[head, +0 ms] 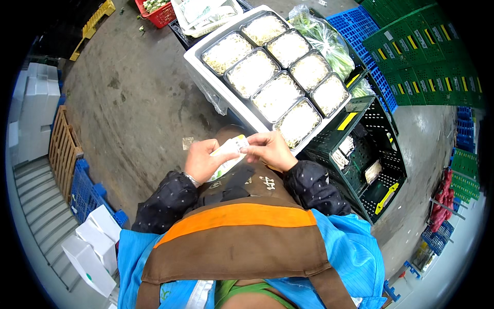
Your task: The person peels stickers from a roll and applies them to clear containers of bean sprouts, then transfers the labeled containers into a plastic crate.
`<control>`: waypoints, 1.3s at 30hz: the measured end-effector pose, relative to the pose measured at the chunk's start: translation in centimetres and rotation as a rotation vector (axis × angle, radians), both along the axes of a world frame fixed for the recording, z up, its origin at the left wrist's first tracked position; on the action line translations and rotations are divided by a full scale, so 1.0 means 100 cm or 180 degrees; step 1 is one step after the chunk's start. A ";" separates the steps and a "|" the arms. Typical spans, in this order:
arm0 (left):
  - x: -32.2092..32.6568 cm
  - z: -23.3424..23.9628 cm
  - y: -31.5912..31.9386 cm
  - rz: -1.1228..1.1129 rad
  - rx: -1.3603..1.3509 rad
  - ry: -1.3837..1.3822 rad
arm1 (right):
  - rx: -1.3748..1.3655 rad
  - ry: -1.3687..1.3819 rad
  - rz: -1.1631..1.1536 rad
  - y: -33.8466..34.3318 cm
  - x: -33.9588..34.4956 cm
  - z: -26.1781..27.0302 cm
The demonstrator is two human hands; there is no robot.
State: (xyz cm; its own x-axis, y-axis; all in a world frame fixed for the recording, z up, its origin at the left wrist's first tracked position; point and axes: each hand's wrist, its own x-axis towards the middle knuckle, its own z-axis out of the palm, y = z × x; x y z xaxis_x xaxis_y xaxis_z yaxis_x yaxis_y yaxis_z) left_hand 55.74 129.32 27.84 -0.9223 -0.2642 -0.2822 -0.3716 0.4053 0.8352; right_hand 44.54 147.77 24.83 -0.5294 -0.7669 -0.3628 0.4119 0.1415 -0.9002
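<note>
My left hand point(202, 160) grips a stack of printed labels point(228, 156), white with some green and yellow, above my lap. The thumb and fingers of my right hand point(268, 148) pinch the upper right end of that stack. Just beyond my hands, a white foam box point(227, 98) holds several black trays of bean sprouts point(252, 71) under clear film, packed in two rows. The nearest tray point(299, 121) lies close to my right hand.
A dark green crate point(347, 193) with a few packed trays stands at the right, bagged green vegetables point(328, 42) behind it. Farther off are stacked green crates point(413, 58), a red basket point(160, 15), a wooden pallet point(61, 150) and white foam boxes point(90, 251) on the left.
</note>
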 end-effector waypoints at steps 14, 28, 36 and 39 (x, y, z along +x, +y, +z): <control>0.021 0.000 -0.075 -0.0609 0.1021 -0.1146 | 0.2486 0.2599 -0.0732 0.013 -0.168 -0.120; -0.029 0.005 -0.071 -0.0643 0.0567 0.0485 | 0.0076 0.0026 0.0282 -0.065 -0.022 0.010; -0.047 -0.011 -0.108 -0.0409 0.0070 0.0025 | 0.0428 0.0450 0.0035 -0.098 -0.051 0.027; -0.054 0.011 -0.128 -0.0457 0.0630 -0.0322 | 0.0327 0.0342 -0.0526 -0.083 -0.131 -0.020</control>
State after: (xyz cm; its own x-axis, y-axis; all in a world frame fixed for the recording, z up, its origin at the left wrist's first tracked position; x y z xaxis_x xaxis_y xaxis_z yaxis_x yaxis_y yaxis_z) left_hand 50.38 116.53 28.98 -0.9108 -0.0632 -0.4079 -0.4077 0.2924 0.8650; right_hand 31.41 139.48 22.85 -0.6847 -0.6284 -0.3693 0.3395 0.1733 -0.9245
